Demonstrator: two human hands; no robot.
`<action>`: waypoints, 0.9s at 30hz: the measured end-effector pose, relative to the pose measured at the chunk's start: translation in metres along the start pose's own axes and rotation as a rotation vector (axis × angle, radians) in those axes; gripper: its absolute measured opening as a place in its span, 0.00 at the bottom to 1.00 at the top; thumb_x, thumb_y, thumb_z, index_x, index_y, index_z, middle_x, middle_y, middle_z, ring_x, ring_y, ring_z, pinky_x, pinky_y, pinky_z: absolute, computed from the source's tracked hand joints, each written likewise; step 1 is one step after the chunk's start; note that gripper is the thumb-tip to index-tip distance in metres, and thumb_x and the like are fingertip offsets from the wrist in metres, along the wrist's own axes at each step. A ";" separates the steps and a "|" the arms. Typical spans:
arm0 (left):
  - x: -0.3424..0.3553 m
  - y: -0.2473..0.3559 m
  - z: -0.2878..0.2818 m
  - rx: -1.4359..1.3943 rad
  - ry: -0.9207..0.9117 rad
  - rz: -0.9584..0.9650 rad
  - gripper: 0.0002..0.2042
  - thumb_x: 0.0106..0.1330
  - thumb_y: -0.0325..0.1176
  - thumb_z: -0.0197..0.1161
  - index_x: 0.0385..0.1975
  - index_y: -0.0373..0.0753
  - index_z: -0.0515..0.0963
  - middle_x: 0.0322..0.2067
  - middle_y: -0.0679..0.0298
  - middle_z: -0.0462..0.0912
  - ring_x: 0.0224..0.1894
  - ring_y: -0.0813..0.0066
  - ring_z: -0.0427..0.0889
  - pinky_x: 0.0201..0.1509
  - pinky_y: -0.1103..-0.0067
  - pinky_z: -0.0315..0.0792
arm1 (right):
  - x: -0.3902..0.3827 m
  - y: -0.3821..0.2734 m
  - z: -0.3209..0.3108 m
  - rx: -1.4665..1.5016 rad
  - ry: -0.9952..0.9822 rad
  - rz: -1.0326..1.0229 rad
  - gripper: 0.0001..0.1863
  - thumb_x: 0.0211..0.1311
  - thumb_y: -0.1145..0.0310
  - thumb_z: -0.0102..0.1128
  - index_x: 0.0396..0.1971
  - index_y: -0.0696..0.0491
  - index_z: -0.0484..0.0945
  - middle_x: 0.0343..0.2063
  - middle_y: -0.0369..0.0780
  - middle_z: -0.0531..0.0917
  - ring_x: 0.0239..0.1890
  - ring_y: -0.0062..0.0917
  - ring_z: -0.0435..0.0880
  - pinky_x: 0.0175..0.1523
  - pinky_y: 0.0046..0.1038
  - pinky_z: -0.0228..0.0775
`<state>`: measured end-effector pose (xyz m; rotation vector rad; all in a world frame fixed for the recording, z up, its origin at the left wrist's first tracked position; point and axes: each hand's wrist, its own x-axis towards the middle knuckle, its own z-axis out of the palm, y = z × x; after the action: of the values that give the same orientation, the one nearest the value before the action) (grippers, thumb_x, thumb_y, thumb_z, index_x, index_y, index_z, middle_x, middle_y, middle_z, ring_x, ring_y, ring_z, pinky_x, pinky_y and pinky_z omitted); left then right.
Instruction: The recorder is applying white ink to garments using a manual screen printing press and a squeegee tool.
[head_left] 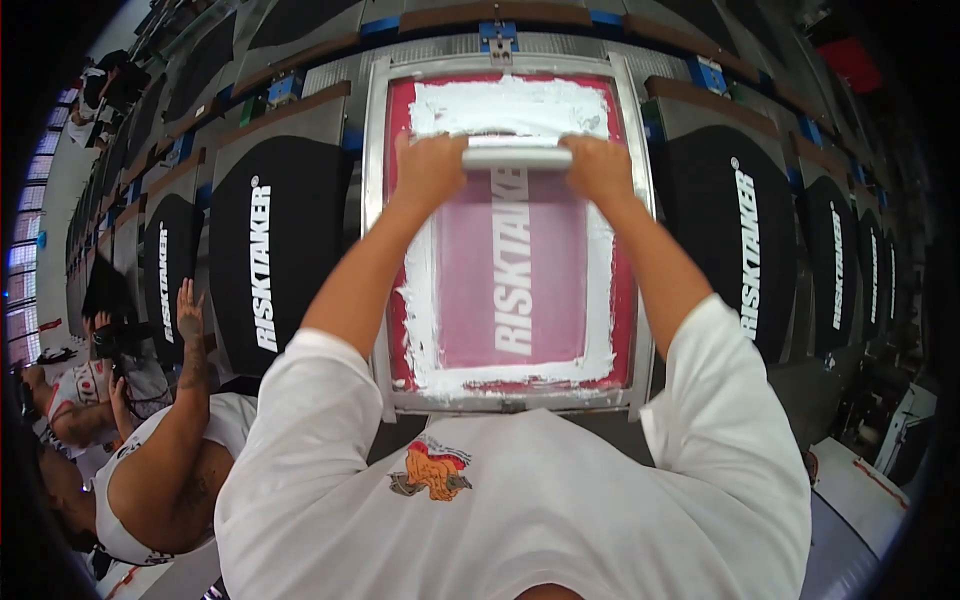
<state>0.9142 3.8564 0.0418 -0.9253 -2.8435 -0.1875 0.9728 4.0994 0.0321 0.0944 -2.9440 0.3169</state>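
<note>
A squeegee (518, 158) with a pale handle lies crosswise near the far end of a screen-printing frame (374, 240). My left hand (431, 172) is closed round its left end, and my right hand (600, 168) grips the right end. Thick white ink (510, 105) is smeared beyond the squeegee and along the sides and near edge of the mesh. Between those smears the purplish mesh (460, 280) shows white block lettering running lengthwise. Pink-red borders surround the ink inside the metal frame. The squeegee's blade is hidden under the handle.
Black fabric panels with white lettering lie on boards to the left (285, 230) and right (725, 220) of the frame, with more beyond. A metal clamp (500, 45) is at the frame's far edge. At left, a co-worker's raised hand (190, 312) is beside a panel; other people are behind.
</note>
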 end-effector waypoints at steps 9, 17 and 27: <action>0.115 0.045 -0.022 -0.138 -0.273 0.040 0.20 0.44 0.39 0.71 0.41 0.48 0.80 0.40 0.56 0.81 0.45 0.54 0.79 0.53 0.63 0.70 | 0.038 0.014 -0.031 0.022 0.443 -0.029 0.26 0.40 0.62 0.72 0.43 0.51 0.77 0.37 0.46 0.80 0.41 0.37 0.79 0.48 0.37 0.71; 0.160 -0.010 -0.061 -0.309 -0.251 0.163 0.24 0.37 0.40 0.75 0.39 0.45 0.82 0.34 0.56 0.83 0.39 0.58 0.82 0.46 0.70 0.74 | -0.283 -0.081 -0.077 1.333 -1.101 0.932 0.18 0.59 0.57 0.60 0.37 0.58 0.81 0.30 0.38 0.84 0.34 0.20 0.80 0.40 0.26 0.73; 0.069 0.026 -0.035 0.013 -0.258 0.097 0.20 0.47 0.37 0.68 0.43 0.55 0.80 0.41 0.60 0.82 0.45 0.58 0.80 0.48 0.66 0.74 | -0.331 -0.149 -0.023 1.033 -0.671 0.605 0.22 0.50 0.55 0.64 0.35 0.60 0.79 0.27 0.52 0.81 0.31 0.40 0.81 0.39 0.34 0.70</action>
<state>0.8777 3.9114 0.0900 -1.1587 -3.0162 -0.0409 1.3139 3.9733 0.0240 -0.6824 -2.9098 2.2044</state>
